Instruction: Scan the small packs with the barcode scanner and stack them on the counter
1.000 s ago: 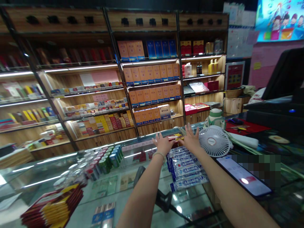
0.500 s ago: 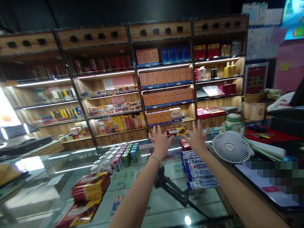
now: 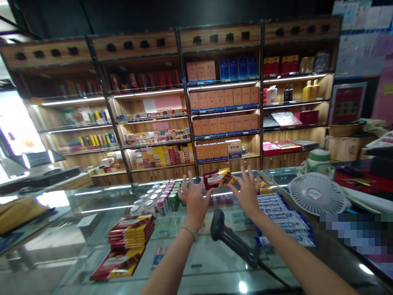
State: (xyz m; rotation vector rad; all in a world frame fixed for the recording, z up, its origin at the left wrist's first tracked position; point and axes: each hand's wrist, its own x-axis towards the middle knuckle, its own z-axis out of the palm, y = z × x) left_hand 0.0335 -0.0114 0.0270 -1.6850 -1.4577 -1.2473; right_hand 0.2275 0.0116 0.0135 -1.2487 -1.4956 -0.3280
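Between my two hands a red and yellow packet (image 3: pixel 218 178) is held up above the glass counter. My left hand (image 3: pixel 194 197) pinches its left end with the thumb, the other fingers spread upward. At its right end my right hand (image 3: pixel 246 190) grips the packet, fingers also raised. Below them a black handheld scanner (image 3: pixel 235 239) lies on the counter with its cable running to the lower right. A stack of similar red and yellow packets (image 3: pixel 130 233) sits at the left, and blue and white packets (image 3: pixel 284 219) lie in a row at the right.
Several small cans (image 3: pixel 159 199) stand behind the stack. At the right are a white fan (image 3: pixel 317 193), a green and white bottle (image 3: pixel 319 162) and a pixelated area. Lit wooden shelves (image 3: pixel 225 136) with boxes fill the background.
The view has turned left, so the shelves and counter appear farther right. My hands have come lower and nearer with the packet, whose front now shows more fully.
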